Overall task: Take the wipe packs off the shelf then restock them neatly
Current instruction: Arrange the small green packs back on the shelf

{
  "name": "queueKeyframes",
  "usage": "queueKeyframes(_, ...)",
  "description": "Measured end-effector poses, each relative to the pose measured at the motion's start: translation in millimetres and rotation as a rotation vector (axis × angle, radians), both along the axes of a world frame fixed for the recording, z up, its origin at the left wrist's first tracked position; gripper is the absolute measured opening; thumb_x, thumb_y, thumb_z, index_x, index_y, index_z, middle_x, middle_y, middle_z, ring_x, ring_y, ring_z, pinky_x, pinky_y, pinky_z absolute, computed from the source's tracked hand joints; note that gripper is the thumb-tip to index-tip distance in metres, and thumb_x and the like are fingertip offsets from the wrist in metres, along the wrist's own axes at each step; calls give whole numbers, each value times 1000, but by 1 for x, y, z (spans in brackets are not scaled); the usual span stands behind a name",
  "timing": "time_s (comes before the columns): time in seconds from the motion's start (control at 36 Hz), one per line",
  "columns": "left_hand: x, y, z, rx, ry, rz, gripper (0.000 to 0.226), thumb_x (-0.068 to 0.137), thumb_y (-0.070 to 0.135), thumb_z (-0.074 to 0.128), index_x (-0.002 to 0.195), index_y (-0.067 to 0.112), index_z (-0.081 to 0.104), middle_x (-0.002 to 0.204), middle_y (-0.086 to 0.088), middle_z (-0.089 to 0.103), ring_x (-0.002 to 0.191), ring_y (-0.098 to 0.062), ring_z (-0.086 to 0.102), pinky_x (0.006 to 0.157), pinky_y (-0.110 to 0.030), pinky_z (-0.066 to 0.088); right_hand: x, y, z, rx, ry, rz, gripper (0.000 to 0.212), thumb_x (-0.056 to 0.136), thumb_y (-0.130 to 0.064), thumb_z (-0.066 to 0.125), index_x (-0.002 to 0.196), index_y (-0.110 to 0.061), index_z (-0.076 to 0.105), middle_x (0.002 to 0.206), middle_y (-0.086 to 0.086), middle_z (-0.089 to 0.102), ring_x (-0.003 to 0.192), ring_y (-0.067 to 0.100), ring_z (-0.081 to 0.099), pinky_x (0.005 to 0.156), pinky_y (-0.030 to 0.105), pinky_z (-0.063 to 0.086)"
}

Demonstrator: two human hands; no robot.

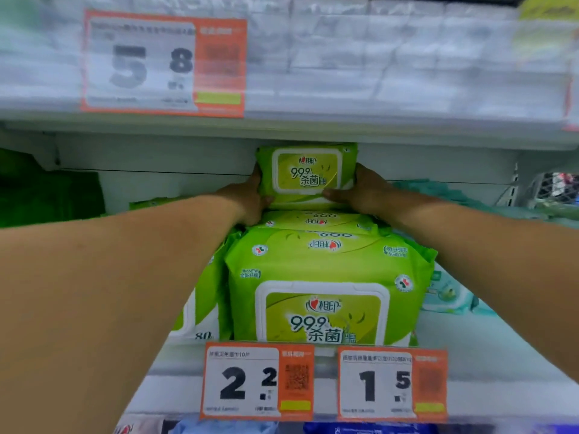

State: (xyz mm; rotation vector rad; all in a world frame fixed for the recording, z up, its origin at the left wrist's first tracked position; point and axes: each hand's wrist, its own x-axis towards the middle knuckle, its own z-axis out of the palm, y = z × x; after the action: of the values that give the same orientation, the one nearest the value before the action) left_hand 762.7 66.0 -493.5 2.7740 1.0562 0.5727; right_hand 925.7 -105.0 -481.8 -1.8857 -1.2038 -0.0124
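Shelf (488,355), hands (308,195) gripping wipe pack (307,173)

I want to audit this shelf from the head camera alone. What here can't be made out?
- Left hand: fingers hidden behind the held wipe pack.
- Stack of wipe packs: how many lie behind is hidden by the front ones.
- Upper price tag: small print lost to motion blur.
- White packs on the top shelf: too blurred to identify.
- Items below the lower price tags: cut off by the bottom edge.

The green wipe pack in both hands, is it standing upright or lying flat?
Upright: the held pack faces forward, label readable, atop the flat stack.
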Motion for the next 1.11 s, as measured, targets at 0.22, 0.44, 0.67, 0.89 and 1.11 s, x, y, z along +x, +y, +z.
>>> queueKeyframes(0.22,0,13,-3,65,-59,30,75,99,52,45,155,42,-3,149,-13,46,128,-38,50,100,-40,44,-11,-1,1,-215,-202,-235,78,91,-50,66,147,-7,33,144,14,51,129,33,51,102,37,44)
queueKeyframes(0.44,0,16,-4,41,-58,20,75,97,56,43,154,46,-6,156,-9,39,134,-37,45,107,-42,41,-35,-16,-4,-114,-757,124,30,99,-25,59,129,-24,60,138,5,53,130,31,45,107,40,36)
queueKeyframes(0.67,-1,15,-3,-11,-19,42,76,98,42,46,150,55,-8,156,-12,36,134,-35,45,103,-37,41,-27,20,15,-684,-1196,104,50,108,-30,34,152,-51,24,163,-25,-12,153,20,-18,110,79,6)
queueKeyframes(0.89,-11,-7,-1,34,-162,-32,52,101,32,46,152,31,34,154,-10,41,137,-31,43,106,-31,37,-34,18,17,-726,-1113,106,50,108,-31,33,153,-50,21,164,-23,-9,154,19,-10,114,71,15)
queueKeyframes(1.11,-25,-28,2,66,-98,-88,41,104,28,41,143,22,50,152,-11,44,136,-30,43,105,-28,36,-32,2,6,-711,-927,87,52,108,-29,30,157,-40,15,168,-3,6,153,21,14,119,37,27)
